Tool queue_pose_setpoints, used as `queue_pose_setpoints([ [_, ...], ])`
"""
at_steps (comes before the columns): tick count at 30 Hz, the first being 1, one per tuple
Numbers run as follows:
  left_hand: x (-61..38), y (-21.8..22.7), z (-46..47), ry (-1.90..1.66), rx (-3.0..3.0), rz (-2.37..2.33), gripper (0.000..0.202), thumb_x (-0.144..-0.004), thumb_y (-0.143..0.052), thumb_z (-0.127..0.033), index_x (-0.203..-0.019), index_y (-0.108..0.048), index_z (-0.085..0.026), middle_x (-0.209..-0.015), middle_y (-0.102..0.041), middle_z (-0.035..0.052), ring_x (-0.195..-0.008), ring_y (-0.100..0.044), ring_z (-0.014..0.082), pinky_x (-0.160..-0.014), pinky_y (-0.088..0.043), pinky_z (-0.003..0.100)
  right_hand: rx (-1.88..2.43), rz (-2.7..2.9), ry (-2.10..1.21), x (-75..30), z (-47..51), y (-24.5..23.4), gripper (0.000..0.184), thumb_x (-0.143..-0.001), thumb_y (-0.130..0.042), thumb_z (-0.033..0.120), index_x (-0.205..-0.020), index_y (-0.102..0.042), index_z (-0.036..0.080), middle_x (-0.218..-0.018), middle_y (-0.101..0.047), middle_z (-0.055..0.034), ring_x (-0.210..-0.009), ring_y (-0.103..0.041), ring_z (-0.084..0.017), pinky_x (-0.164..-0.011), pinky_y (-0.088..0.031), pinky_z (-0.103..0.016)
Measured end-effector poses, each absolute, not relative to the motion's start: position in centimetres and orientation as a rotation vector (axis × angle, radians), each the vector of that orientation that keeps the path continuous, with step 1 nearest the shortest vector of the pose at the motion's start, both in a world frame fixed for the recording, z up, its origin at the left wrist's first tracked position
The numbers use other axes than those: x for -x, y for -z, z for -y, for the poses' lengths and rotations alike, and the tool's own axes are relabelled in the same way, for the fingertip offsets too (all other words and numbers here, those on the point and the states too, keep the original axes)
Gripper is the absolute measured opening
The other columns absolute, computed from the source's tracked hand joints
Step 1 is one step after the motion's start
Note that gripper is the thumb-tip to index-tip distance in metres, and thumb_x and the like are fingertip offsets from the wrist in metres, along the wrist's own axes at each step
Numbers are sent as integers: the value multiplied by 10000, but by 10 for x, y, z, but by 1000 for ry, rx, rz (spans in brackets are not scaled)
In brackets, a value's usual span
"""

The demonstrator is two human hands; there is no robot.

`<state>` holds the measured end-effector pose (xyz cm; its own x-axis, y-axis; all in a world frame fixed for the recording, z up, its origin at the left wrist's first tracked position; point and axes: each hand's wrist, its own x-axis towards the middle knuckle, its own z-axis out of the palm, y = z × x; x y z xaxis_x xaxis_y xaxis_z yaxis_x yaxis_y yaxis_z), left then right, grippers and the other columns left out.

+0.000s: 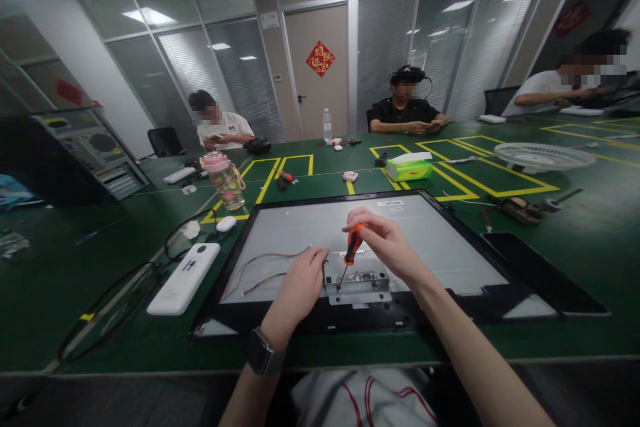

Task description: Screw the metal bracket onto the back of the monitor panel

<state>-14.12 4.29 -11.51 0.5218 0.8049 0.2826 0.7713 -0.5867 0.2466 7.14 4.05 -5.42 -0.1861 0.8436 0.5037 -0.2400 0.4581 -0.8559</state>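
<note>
**Screwdriver set to a bracket on a face-down panel**

A screwdriver [351, 248] with an orange and black handle is gripped in the right hand [384, 243], the fingers closed round the handle; its shaft is held tilted, with the tip set down on a grey metal bracket [363, 285]. The bracket is fixed near the near edge of a large flat panel [440, 233], which is laid on the green table [590, 240] directly in front of the person; the panel is framed in black. The left hand [300, 287] is laid on the panel with its fingers curled down against the bracket's left end; whether anything is pinched beneath them cannot be told. A watch [260, 351] is worn on that wrist. Thin wires [260, 265] are spread across the panel to the left of the left hand. A white oblong device [184, 278] is lying just beside the panel's left edge; a pink-lidded bottle [226, 181] is standing farther back; a green tissue box [409, 167] and a white fan guard [545, 157] are seen beyond the panel to the right. Three other people are seated at the table's far side.
</note>
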Motion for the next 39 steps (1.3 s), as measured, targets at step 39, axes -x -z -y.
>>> queue_pose_setpoints([
  [39, 140, 116, -41, -588, -2675, -1419, 432, -947, -358, -53, -1319, -544, -170, -1318, -614, 109, -1247, -574, 236, -1099, -450, 423, 571, 1458, -1130, -74, -39, 59, 229, -879, -695, 422, -1047, -768, 285, -1068, -713, -52, -970, -672, -203, -887, -534, -368],
])
